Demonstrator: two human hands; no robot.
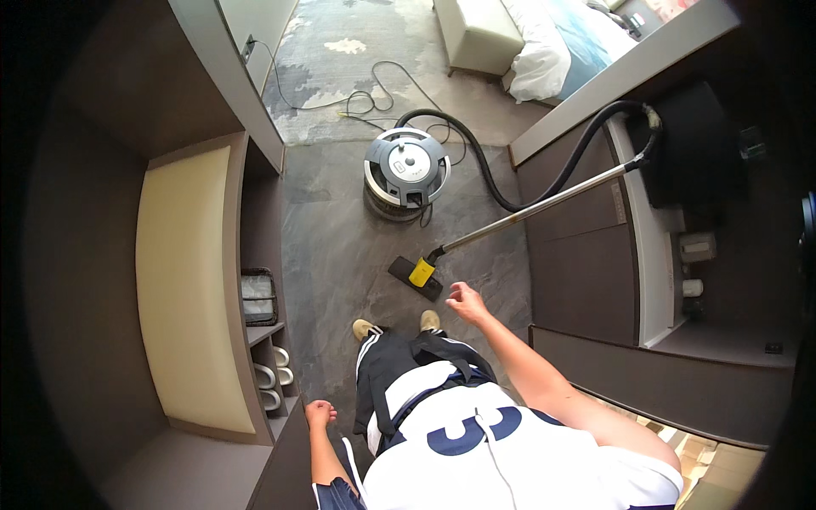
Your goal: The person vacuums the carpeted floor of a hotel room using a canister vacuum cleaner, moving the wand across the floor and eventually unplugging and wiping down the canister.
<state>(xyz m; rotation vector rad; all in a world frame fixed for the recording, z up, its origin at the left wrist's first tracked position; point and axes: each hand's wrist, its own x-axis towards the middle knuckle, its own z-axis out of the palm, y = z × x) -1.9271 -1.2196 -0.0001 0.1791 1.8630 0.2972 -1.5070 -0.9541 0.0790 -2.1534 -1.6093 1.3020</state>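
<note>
My right hand (467, 303) reaches forward over the stone-look floor, its fingers bent and apart, holding nothing. Closest to it is the vacuum cleaner's floor head (415, 278), black with a yellow neck, lying flat on the floor. The metal wand (532, 214) slopes from it up to the right and leans at the cabinet. A black corrugated hose (482, 167) loops from the wand's end back to the grey-and-silver canister vacuum cleaner (408, 167). My left hand (320, 413) hangs low beside the shelving with fingers curled; its palm is hidden.
A power cord (371, 102) lies in loops on the carpet (347, 70) and runs to a wall socket (248, 48). On the left stand a padded bench (185, 287), a woven basket (260, 294) and several white slippers (271, 376). Dark cabinets (583, 280) line the right; a bed (561, 51) stands beyond.
</note>
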